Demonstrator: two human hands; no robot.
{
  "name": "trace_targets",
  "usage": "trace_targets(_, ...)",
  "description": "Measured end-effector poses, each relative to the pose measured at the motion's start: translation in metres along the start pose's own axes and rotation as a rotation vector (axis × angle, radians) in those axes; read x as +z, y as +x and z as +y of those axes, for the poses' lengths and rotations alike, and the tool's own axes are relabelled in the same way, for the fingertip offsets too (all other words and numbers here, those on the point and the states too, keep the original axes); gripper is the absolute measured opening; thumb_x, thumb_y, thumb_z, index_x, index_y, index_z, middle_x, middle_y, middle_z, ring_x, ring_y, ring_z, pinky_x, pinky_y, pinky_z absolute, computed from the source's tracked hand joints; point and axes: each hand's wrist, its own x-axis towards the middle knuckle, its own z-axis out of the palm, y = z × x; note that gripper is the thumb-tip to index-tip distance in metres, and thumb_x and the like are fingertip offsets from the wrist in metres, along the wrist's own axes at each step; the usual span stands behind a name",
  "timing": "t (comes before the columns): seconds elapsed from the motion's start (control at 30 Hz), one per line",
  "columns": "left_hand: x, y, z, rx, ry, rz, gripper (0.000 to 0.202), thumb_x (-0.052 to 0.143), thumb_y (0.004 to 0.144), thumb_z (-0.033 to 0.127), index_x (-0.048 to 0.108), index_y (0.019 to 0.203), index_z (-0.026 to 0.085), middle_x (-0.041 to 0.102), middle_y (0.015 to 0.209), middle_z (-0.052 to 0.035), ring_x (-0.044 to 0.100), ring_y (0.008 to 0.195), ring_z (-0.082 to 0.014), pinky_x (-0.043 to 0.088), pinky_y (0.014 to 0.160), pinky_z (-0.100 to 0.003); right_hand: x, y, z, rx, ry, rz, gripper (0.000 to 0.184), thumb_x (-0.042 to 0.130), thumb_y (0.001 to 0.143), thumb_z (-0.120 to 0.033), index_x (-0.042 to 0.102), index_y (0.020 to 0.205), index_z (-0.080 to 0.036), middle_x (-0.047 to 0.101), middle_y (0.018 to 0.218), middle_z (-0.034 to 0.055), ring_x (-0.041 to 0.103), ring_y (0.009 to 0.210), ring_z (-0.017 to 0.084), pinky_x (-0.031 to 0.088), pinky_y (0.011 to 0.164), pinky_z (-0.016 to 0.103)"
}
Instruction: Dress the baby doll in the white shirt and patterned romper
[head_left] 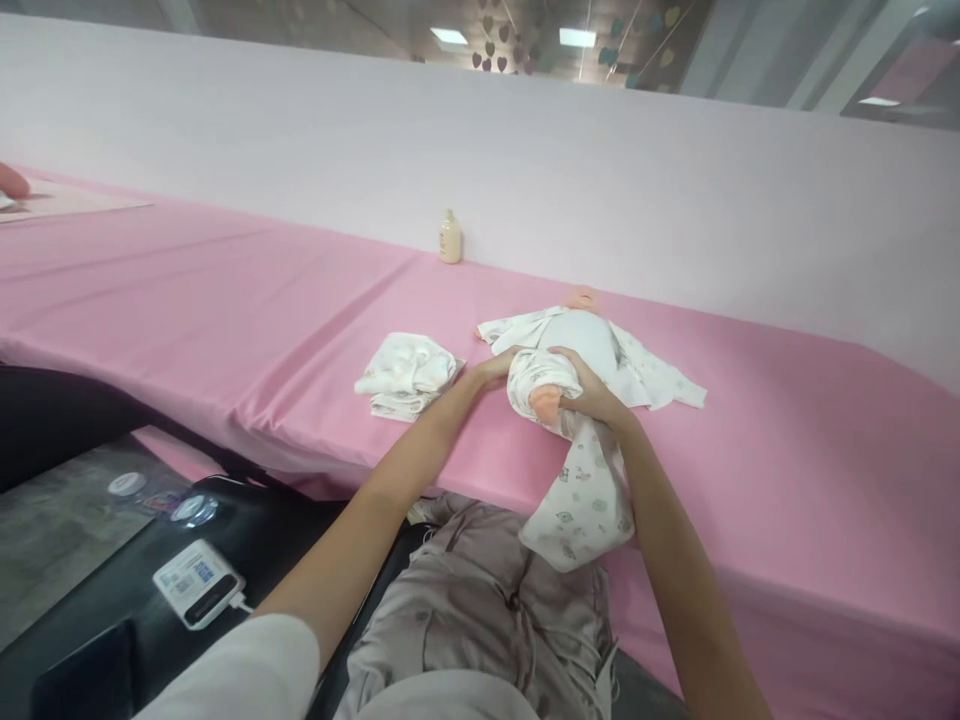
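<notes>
A baby doll (580,338) lies on its back on the pink-covered table, its head end toward the wall. A white printed baby top is spread under its arms, with one sleeve (660,375) stretched to the right. My left hand (504,366) holds the left side of a bunched pair of white baby pants (577,495), its fingertips partly hidden behind the cloth. On the other side, my right hand (594,392) grips the same cloth, thumb beside the doll's peach foot (545,403), which pokes out of the rolled fabric. The loose end of the pants hangs over the table edge.
Folded white baby clothes (409,375) lie left of my hands. A cream pump bottle (450,238) stands by the wall. A black seat (82,600) on my left bears a white device (198,583) with a cable, a dark phone-like object and clear bottles (193,511).
</notes>
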Motion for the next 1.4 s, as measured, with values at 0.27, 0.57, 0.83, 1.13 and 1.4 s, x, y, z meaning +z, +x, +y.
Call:
trace_targets(0.27,0.017,-0.006,0.016,0.169,0.4,-0.188,0.043,0.066,0.07,0.036,0.064,0.108,0.017,0.065,0.108,-0.0077,0.057,0.101,-0.0223,0.041,0.09,-0.033,-0.017,-0.008,-0.001,0.021,-0.039,-0.15,0.076,0.077,0.057,-0.032,0.048,0.127,-0.026,0.043,0.135,0.0075,0.037,0.126,0.029,0.027,0.107,0.046)
trace_targets(0.57,0.021,0.002,0.006,0.237,0.263,0.123,0.05,0.056,0.056,0.007,0.064,0.104,0.019,0.062,0.099,-0.0015,0.058,0.091,-0.0178,0.045,0.082,-0.028,-0.056,-0.041,0.016,0.34,0.304,0.061,0.06,0.077,0.06,-0.037,0.057,0.114,-0.021,0.061,0.083,0.0014,0.058,0.08,0.016,0.048,0.079,0.034)
trace_targets(0.83,0.06,-0.011,0.007,0.636,0.869,0.343,0.045,0.047,0.068,0.008,0.06,0.109,0.02,0.055,0.119,-0.0055,0.043,0.117,-0.0236,0.025,0.106,-0.036,-0.021,-0.013,0.026,0.312,0.487,0.399,0.038,0.075,0.057,-0.042,0.059,0.084,-0.022,0.064,0.077,-0.0011,0.059,0.068,0.014,0.048,0.064,0.027)
trace_targets(1.13,0.07,-0.008,0.002,0.467,0.702,0.067,0.041,0.06,0.076,0.035,0.059,0.113,0.017,0.063,0.108,-0.0059,0.057,0.1,-0.0206,0.039,0.091,-0.03,-0.019,-0.011,0.031,0.373,0.576,0.467,0.03,0.073,0.058,-0.043,0.061,0.074,-0.02,0.063,0.065,-0.0024,0.058,0.063,0.014,0.046,0.063,0.027)
trace_targets(1.4,0.059,0.006,0.001,0.299,-0.025,0.152,0.035,0.065,0.072,0.034,0.062,0.102,0.016,0.065,0.082,-0.0023,0.059,0.072,-0.0116,0.046,0.068,-0.023,-0.021,-0.017,0.019,0.38,0.6,0.201,0.04,0.077,0.057,-0.045,0.065,0.082,-0.016,0.068,0.075,0.0033,0.062,0.069,0.018,0.049,0.066,0.03)
